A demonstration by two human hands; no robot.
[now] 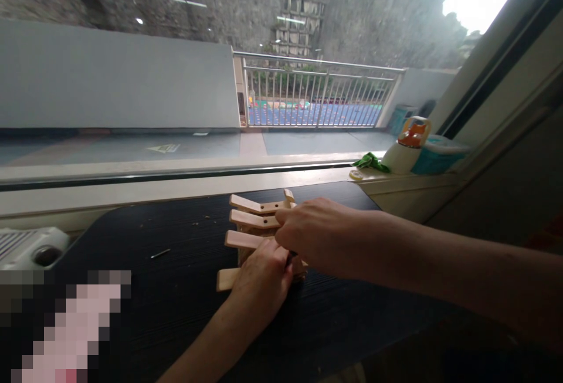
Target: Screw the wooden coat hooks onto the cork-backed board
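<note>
A small wooden piece of work with several bent slats (246,219) sits on the black table (176,312). Dark round holes show in the two far slats, and their pale ends point left. My left hand (266,265) is closed around the near side of the wooden piece, covering part of the near slats. Over its right side, my right hand (319,230) has its fingers pressed together, close against my left hand. Whatever lies in the right fingers is hidden. A thin metal pin or nail (160,253) lies on the table to the left.
Small crumbs dot the tabletop. Beyond its far edge runs a window sill (285,178) with a white bottle with an orange top (402,151), a green cloth (370,162) and a teal container (435,157). A white appliance (35,245) stands at the left.
</note>
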